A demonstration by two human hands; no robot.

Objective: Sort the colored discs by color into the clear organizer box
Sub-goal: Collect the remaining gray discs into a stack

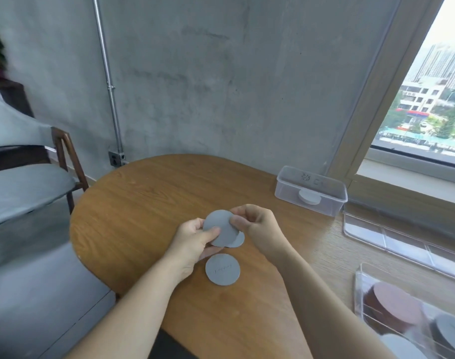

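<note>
Over the middle of the round wooden table (143, 216), my left hand (192, 242) and my right hand (257, 226) both grip a small stack of grey discs (222, 230). The top disc is fanned off a lighter one below it. Another grey disc (222, 269) lies flat on the table just in front of my hands. A clear organizer box (371, 288) at the lower right holds pink, brown and grey discs in separate slots.
A clear lidless container (285, 189) with one white disc (310, 196) stands at the table's far right. A flat clear lid or tray (402, 247) lies on the lighter wooden ledge beside the window. A chair (63, 151) stands left of the table.
</note>
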